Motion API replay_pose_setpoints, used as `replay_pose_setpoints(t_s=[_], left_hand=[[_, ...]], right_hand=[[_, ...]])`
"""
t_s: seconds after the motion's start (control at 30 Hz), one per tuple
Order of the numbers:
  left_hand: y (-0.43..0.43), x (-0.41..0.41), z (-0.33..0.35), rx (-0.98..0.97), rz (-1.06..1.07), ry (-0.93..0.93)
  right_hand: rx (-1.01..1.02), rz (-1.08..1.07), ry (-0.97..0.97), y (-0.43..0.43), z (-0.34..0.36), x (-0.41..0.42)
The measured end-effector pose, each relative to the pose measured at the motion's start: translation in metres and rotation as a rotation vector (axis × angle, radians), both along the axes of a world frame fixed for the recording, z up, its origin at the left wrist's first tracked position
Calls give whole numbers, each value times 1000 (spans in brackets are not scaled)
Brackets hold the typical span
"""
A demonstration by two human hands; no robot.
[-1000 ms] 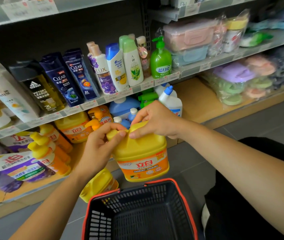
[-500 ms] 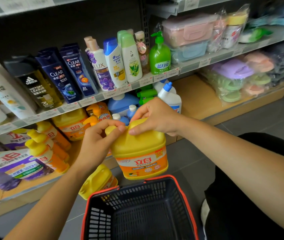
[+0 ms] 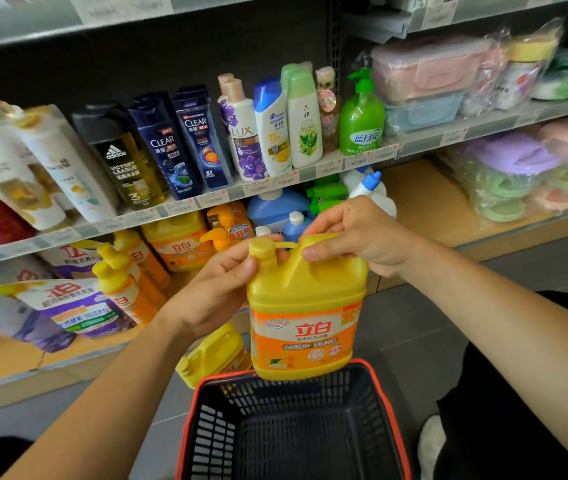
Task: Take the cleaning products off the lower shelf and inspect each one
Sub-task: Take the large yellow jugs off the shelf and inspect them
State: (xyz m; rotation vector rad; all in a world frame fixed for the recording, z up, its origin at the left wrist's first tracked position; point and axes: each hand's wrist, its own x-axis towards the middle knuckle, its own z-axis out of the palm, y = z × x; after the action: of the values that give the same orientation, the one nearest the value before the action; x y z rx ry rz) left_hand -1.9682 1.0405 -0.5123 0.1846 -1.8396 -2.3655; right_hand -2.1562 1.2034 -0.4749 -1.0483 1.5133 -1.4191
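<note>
A big yellow detergent jug [image 3: 305,306] with an orange label hangs upright above the basket. My left hand [image 3: 218,289] grips its neck just under the yellow cap, thumb against the cap. My right hand [image 3: 358,233] holds the jug's top handle, fingers curled over it. On the lower shelf [image 3: 424,202] behind stand more yellow bottles [image 3: 126,282], a second big yellow jug [image 3: 175,244], blue bottles [image 3: 275,209] and a white bottle with a blue cap [image 3: 372,190]. Another yellow jug [image 3: 216,355] lies tilted on the floor below the left hand.
A dark basket with a red rim [image 3: 296,372] stands open on the floor right under the jug. The shelf above carries shampoo bottles [image 3: 185,143] and a green pump bottle [image 3: 362,123]. Purple refill bags [image 3: 74,306] lie at the lower left. Bagged plastic containers [image 3: 525,168] fill the right shelves.
The jug has turned a little so its cap now shows clear of my left fingers, which slid down onto the neck. My right hand keeps hold of the handle.
</note>
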Motion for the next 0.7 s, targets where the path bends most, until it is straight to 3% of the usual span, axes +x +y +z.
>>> replay_pose_setpoints(t_s=[0.17,0.43,0.6,0.7], left_hand=[[-2,2,4,-149,99,58],[4,4,-6,-451,460,218],[27,-3,-18,-736,880,124],[24,-5,-14,-773,864,81]], right_hand=[[-3,-34,6,-1,0,3],[-12,-263,114,-3,-2,21],[-3,-391,245,-7,-9,46],[8,-398,237,-8,-12,47]])
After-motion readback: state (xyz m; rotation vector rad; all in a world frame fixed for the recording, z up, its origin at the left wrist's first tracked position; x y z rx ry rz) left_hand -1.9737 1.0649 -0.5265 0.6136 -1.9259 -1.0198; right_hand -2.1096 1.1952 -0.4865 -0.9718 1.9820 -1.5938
